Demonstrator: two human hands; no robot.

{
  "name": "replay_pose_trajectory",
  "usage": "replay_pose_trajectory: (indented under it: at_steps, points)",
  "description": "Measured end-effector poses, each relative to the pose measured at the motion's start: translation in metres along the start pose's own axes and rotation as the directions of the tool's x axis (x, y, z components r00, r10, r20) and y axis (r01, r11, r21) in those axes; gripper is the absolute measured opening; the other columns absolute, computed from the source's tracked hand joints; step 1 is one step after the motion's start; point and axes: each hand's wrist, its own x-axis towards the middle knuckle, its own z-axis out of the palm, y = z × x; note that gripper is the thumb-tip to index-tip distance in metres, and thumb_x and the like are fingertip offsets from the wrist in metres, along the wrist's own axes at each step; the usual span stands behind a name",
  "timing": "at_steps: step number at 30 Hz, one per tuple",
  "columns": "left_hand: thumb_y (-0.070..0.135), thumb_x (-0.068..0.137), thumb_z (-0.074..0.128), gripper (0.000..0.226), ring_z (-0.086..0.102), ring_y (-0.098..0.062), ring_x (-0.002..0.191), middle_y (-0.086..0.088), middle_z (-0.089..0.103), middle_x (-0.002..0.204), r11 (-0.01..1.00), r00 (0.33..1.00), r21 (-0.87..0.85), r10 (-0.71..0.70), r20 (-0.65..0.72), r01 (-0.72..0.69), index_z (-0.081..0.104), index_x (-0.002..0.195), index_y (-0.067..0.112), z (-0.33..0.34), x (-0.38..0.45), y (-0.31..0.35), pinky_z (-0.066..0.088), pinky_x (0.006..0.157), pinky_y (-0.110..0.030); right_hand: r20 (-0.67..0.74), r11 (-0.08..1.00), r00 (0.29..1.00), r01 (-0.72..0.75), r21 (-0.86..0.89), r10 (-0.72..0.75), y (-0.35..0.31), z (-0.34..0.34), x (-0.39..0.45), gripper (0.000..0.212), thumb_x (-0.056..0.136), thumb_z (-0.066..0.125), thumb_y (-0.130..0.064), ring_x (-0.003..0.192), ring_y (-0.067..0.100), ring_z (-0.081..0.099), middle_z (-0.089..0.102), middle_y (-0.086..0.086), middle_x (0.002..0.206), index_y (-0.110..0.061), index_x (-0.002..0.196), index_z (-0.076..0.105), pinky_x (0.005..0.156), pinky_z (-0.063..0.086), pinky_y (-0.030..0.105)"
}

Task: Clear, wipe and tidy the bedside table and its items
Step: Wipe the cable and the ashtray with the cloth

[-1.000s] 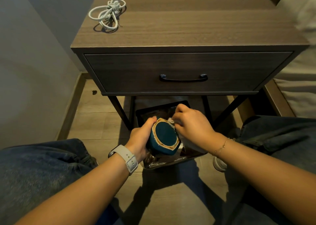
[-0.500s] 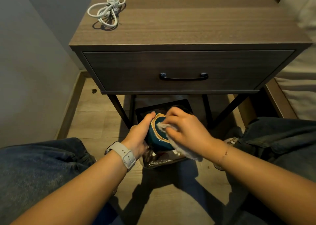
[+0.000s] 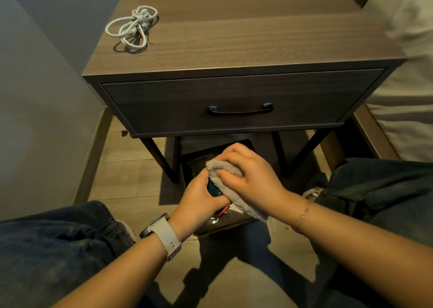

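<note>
Both hands worked low in front of the bedside table (image 3: 234, 50), above a dark tray (image 3: 225, 225) on the floor. The left hand (image 3: 199, 202) gripped a teal box (image 3: 212, 189), fingers curled around it, only a sliver showing. The right hand (image 3: 248, 176) clutched a grey cloth (image 3: 225, 174) and pressed it over the box. A coiled white cable (image 3: 131, 28) lay on the tabletop's back left corner. The 1 drawer (image 3: 241, 101) was closed.
</note>
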Motion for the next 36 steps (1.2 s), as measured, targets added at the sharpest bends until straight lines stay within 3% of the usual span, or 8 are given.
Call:
replay_pose_trajectory:
  at_steps: [6,11,18,21,24,30,33,36]
  points:
    - [0.026,0.070,0.084,0.041,0.063,-0.009,0.084,0.004,0.064,0.093,0.996,0.999,0.078,-0.041,-0.036,0.044,0.055,0.098,0.022,-0.004,0.000,-0.006,0.054,0.074,-0.028,-0.086,0.958,0.962,-0.268,-0.104,0.260,0.040,-0.003,0.010,0.019,0.089,0.059,-0.024,0.095,0.016,0.061,0.056,-0.006,0.102,-0.022,0.105,0.069,0.082,0.048,0.033]
    - [0.017,0.072,0.081,0.048,0.061,-0.004,0.098,0.007,0.064,0.105,0.999,1.000,0.046,0.023,0.006,-0.023,0.057,0.113,0.021,-0.007,0.007,-0.003,0.052,0.087,-0.029,-0.043,0.994,0.999,0.028,-0.104,-0.032,0.001,0.001,0.001,0.022,0.090,0.057,-0.031,0.094,0.006,0.053,0.052,-0.010,0.104,-0.026,0.111,0.065,0.075,0.045,0.023]
    - [0.029,0.070,0.083,0.041,0.063,-0.012,0.086,0.004,0.063,0.093,0.992,0.999,0.123,-0.019,-0.032,0.023,0.055,0.099,0.019,-0.011,-0.001,-0.003,0.055,0.075,-0.033,0.013,0.951,0.983,-0.173,-0.256,0.182,0.043,0.004,0.012,0.025,0.091,0.056,-0.027,0.093,0.021,0.061,0.053,-0.002,0.107,-0.020,0.113,0.065,0.077,0.048,0.036]
    - [0.026,0.072,0.082,0.041,0.065,-0.015,0.090,0.000,0.064,0.097,0.998,0.999,0.044,-0.037,-0.010,0.037,0.055,0.102,0.019,-0.015,0.001,-0.001,0.056,0.081,-0.040,-0.119,0.985,0.991,-0.073,-0.158,0.055,0.024,-0.005,0.017,0.023,0.090,0.057,-0.029,0.089,0.014,0.060,0.053,-0.005,0.104,-0.023,0.111,0.065,0.073,0.048,0.030]
    - [0.018,0.073,0.080,0.042,0.062,-0.007,0.095,0.004,0.065,0.102,1.000,1.000,0.024,0.011,-0.001,-0.011,0.057,0.108,0.021,-0.016,0.002,0.001,0.053,0.087,-0.033,-0.028,0.985,0.994,0.105,-0.134,-0.110,-0.005,0.000,0.002,0.031,0.088,0.059,-0.042,0.091,0.004,0.053,0.049,-0.010,0.106,-0.029,0.116,0.062,0.071,0.045,0.021]
    - [0.025,0.073,0.081,0.040,0.066,-0.018,0.095,-0.004,0.067,0.100,0.981,0.987,-0.109,-0.162,-0.015,0.160,0.057,0.105,0.017,-0.019,-0.003,0.002,0.056,0.082,-0.035,0.107,0.978,0.982,-0.137,-0.154,0.155,0.048,0.009,0.004,0.025,0.091,0.060,-0.035,0.096,0.013,0.059,0.053,-0.005,0.104,-0.027,0.114,0.066,0.081,0.047,0.030]
    - [0.028,0.082,0.071,0.033,0.067,-0.021,0.100,-0.004,0.071,0.103,0.854,0.960,-0.450,-0.278,0.031,0.262,0.060,0.111,0.017,-0.030,-0.005,0.015,0.054,0.090,-0.042,0.086,0.942,0.950,-0.281,-0.183,0.300,0.066,0.011,0.001,0.022,0.089,0.062,-0.033,0.096,0.020,0.060,0.058,0.000,0.101,-0.025,0.108,0.069,0.084,0.049,0.038]
    - [0.034,0.089,0.060,0.034,0.066,-0.029,0.106,-0.012,0.072,0.109,0.445,0.888,-0.805,-0.414,0.203,0.392,0.062,0.116,0.014,-0.041,0.003,0.024,0.048,0.097,-0.049,-0.159,0.934,0.922,-0.340,0.106,0.354,0.048,0.000,0.014,0.023,0.086,0.067,-0.029,0.097,0.012,0.059,0.063,-0.001,0.102,-0.022,0.108,0.071,0.089,0.047,0.030]
